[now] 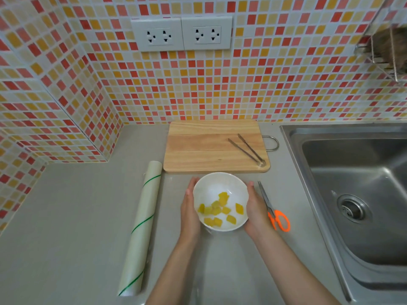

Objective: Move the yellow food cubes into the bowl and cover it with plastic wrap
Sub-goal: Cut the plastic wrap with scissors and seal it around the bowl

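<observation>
A white bowl (pixel 220 184) stands on the grey counter just in front of the cutting board. Several yellow food cubes (pixel 217 209) lie in its near half. My left hand (pixel 189 213) is pressed flat against the bowl's left side and my right hand (pixel 256 213) against its right side, so the bowl is cupped between both palms. A faint glossy film shows on the counter near the bowl toward me; I cannot tell whether it covers the bowl. The plastic wrap roll (pixel 143 227), pale with green stripes, lies on the counter to the left.
A wooden cutting board (pixel 204 148) lies behind the bowl with metal tongs (pixel 247 148) on its right part. Orange-handled scissors (pixel 275 213) lie right beside my right hand. A steel sink (pixel 352 183) fills the right side. Tiled walls stand behind and to the left.
</observation>
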Tool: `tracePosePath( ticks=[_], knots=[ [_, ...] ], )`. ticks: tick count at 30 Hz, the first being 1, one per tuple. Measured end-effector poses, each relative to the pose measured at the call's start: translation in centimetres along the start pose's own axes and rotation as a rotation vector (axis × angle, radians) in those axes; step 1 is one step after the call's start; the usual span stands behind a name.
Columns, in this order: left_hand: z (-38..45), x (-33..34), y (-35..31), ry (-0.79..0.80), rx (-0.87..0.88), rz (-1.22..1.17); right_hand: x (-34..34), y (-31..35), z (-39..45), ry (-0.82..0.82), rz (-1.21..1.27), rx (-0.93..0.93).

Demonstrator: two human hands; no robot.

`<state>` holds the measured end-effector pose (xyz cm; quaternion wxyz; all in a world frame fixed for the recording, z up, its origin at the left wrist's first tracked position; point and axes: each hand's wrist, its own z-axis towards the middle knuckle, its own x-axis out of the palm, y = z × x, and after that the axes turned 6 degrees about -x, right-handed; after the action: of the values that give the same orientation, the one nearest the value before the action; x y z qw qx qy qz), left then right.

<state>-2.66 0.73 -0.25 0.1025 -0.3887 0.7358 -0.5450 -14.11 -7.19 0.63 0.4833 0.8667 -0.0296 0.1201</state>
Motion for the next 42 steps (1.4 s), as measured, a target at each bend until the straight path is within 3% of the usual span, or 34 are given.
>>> tracePosePath(
  ticks=[7, 11, 13, 16, 19, 24, 29, 34, 37, 42],
  knots=[
    [0.0, -0.4, -0.9, -0.243, 0.022, 0.034, 0.6, -0.5, -1.1, 0.089, -0.215, -0.094],
    [0.3, -0.5, -1.0, -0.217, 0.037, 0.08, 0.3, 0.2, 0.0, 0.147, -0.56, -0.285],
    [0.5, -0.6, -1.0, -0.192, 0.053, 0.106, 0.1, 0.9, 0.4, 0.172, -0.551, -0.418],
    [1.0, -0.7, -1.1, -0.179, 0.056, 0.123, 0.3, 1.6, 0.8, 0.338, -0.467, -0.525],
    [1.7, -0.8, -1.0, -0.151, 0.043, 0.123, 0.5, 0.9, 1.3, 0.412, -0.443, -0.49],
    [2.2, -1.1, -0.5, -0.094, -0.058, -0.008, 0.9, 0.1, 1.5, 0.336, -0.32, -0.366],
    [2.4, -1.5, -0.5, 0.063, -0.214, -0.161, 1.1, 0.1, 1.6, 0.334, -0.222, -0.231],
    [2.4, -1.9, -0.9, 0.169, -0.247, -0.15, 0.9, -0.4, 2.0, 0.34, -0.121, -0.139],
    [2.3, -2.0, -1.2, 0.158, -0.182, -0.113, 0.6, -0.7, 2.2, 0.339, -0.076, -0.133],
    [1.3, -2.6, -0.4, -0.003, -0.03, -0.157, -0.6, -0.9, 1.5, 0.203, -0.018, -0.244]
  ],
)
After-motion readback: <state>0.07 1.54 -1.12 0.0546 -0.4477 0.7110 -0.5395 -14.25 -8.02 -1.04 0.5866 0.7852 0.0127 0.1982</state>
